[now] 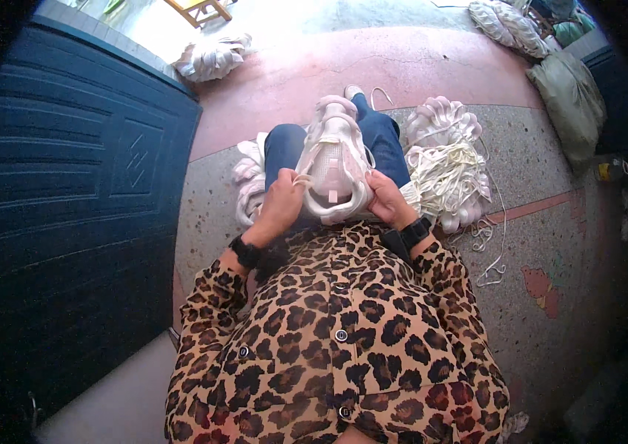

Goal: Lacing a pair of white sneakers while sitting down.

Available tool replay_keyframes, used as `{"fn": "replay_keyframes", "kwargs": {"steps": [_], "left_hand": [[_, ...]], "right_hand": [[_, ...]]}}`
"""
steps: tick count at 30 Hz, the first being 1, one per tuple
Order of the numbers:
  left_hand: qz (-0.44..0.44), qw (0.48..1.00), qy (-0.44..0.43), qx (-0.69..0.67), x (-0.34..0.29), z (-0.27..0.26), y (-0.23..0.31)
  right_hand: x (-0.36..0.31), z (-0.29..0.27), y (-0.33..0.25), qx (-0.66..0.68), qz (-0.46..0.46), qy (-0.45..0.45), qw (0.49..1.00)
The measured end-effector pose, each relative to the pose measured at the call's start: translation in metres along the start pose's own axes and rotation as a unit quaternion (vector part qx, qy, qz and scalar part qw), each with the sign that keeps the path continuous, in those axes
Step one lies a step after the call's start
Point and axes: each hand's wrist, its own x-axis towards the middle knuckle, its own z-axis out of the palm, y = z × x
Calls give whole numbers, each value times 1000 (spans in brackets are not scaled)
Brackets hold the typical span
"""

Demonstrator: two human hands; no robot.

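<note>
A white and pale pink sneaker (335, 166) rests on my lap between my thighs, toe pointing away and its opening toward me. At the left edge of the opening, my left hand (282, 201) is closed, pinching a thin white shoelace (302, 180) between thumb and fingers. My right hand (389, 200) is closed at the opposite edge. A strand of lace runs up from its fingertips along the shoe's side; the exact grip is partly hidden. The pink tongue shows between both hands.
On the floor to my right lies a bundle of white-pink shoes (443, 122) with a tangled heap of cream laces (447, 177). More shoes (249, 181) lie by my left leg. A dark blue door (84, 185) stands left; a greyish sack (569, 100) is far right.
</note>
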Motion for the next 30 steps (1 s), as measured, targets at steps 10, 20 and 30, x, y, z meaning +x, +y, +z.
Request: {"fn": "replay_keyframes", "kwargs": {"steps": [10, 20, 30], "left_hand": [[16, 999, 8, 39, 12, 30, -18], [18, 984, 6, 177, 32, 44, -25], [122, 973, 24, 195, 17, -19, 10]], "right_hand": [[3, -14, -14, -558, -415, 214, 686], [2, 19, -3, -665, -342, 142, 649], [-1, 29, -21, -703, -228, 77, 669]]}}
